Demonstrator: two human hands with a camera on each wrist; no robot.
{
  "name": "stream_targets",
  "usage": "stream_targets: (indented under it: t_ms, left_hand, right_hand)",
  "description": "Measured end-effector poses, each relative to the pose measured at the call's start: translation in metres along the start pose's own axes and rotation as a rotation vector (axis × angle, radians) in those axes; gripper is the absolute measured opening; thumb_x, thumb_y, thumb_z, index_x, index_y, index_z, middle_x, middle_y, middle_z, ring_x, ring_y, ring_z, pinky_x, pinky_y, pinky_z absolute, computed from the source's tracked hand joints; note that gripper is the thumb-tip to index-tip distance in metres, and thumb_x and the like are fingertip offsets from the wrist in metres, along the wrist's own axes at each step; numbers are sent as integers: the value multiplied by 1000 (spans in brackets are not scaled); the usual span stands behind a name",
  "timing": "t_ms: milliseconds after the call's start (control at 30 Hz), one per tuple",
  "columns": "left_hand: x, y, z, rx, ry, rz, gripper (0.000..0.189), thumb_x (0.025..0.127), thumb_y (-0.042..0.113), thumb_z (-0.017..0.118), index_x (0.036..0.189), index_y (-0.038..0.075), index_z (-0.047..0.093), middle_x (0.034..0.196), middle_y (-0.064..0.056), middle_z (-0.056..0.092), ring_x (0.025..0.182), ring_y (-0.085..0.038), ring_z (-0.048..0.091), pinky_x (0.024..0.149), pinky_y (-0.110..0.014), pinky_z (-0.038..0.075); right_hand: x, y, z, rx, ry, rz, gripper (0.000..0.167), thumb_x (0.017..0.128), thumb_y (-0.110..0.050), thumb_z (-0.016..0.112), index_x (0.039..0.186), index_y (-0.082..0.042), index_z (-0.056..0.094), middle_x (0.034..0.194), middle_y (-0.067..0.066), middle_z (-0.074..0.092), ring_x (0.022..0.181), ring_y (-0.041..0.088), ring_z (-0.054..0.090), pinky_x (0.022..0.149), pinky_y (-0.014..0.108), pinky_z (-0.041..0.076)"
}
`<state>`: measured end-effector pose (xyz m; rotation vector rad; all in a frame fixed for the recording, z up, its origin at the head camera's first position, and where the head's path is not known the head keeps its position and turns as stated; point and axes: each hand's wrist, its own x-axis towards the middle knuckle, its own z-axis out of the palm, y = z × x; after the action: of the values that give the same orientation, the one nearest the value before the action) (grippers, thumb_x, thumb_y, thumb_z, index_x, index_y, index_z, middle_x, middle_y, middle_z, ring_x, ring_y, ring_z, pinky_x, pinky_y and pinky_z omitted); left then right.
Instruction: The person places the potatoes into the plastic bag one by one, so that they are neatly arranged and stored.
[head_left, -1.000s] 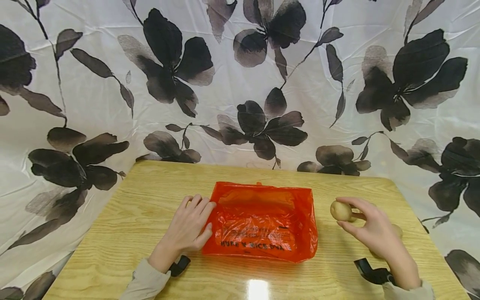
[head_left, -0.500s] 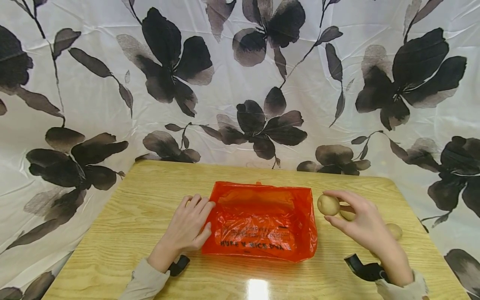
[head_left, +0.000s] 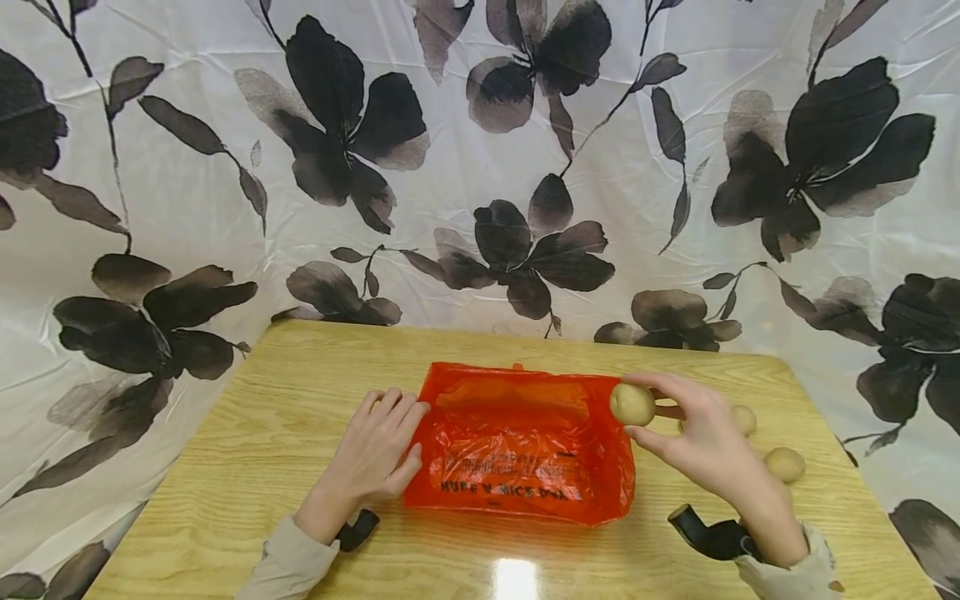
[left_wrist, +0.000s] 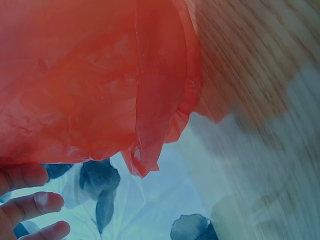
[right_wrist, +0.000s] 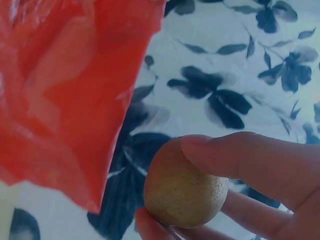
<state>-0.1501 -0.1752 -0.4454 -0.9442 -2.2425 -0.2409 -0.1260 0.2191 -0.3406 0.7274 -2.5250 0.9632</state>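
An open red plastic bag with printed lettering stands on the wooden table. At its left rim my left hand holds the edge. In the left wrist view, three fingertips show outside the bag wall, while the thumb and index finger are hidden there. My right hand pinches a potato between thumb and fingers, overlapping the bag's right rim. The right wrist view shows this speckled, roundish potato beside the red plastic.
More potatoes lie to the right on the table: one potato behind my right hand and another potato beside the wrist. A floral cloth hangs behind the table's far edge.
My right hand has carried the potato leftward from beside the bag to its right rim, uncovering potatoes behind it. The left hand and the bag have stayed in place.
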Motion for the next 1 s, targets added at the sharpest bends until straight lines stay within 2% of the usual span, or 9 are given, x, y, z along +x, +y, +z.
stream_targets:
  t_ms: [267,400,600,833,1000]
  left_hand:
    - [0,1,1,-3,6,7,40,75,23,46,105,2,62,95,-12,58,84,-32,49,80,-47,40]
    - [-1,2,1,4,-2,4,40,77,24,43,105,2,62,95,-12,58,85,-32,49,79,-47,40]
    - [0,2,2,5,14,14,40,76,24,43,104,2,62,94,-12,57,83,-32,48,78,-47,40]
    - [1,3,2,11,16,16,40,77,25,41,104,3,61,93,-11,57,83,-32,48,78,-46,40]
    - [0,3,1,3,14,16,40,75,24,44,105,2,61,94,-12,57,84,-32,49,78,-46,40]
  right_hand:
    - [10,-13,4,-14,-52,11,53,69,2,84,119,-5,68,114,6,69,93,17,65,75,31,57]
    - [17,-20,6,-2,-94,27,51,72,-1,83,120,-7,68,113,4,70,92,17,66,76,34,57]
    - [30,-30,14,40,-160,56,51,73,-1,83,122,-4,67,116,9,69,95,22,66,77,36,57]
    - [44,-37,24,-1,-186,13,49,72,-3,84,119,-3,68,113,9,70,90,24,69,78,42,55]
    - [53,-43,32,-17,-230,6,48,73,-5,83,119,-3,68,111,8,70,90,23,67,78,42,54]
